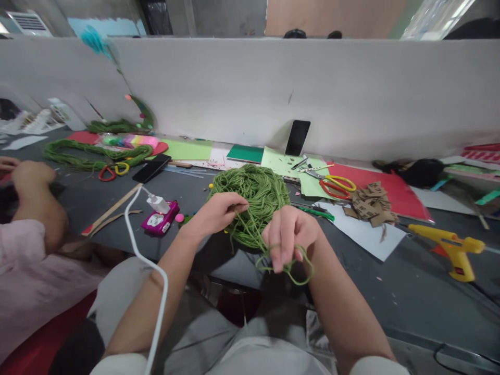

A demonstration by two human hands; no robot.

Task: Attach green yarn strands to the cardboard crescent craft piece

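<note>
A big tangled heap of green yarn (253, 192) lies at the table's front edge, straight ahead of me. At its left side my left hand (221, 212) is closed, thumb and fingers pinching a strand of the yarn. My right hand (291, 234) is held in front of the heap's lower right, fingers curled round the yarn. Loose loops of yarn (300, 281) dangle below those fingers. The part of the strand inside each hand is hidden.
A white cable (135, 245) runs to a purple power adapter (160, 221) on the left. Scissors (338, 185), cardboard pieces (371, 205) and a yellow glue gun (449, 247) lie right. A phone (297, 137) leans on the partition. Another person's arm (39, 203) rests at far left.
</note>
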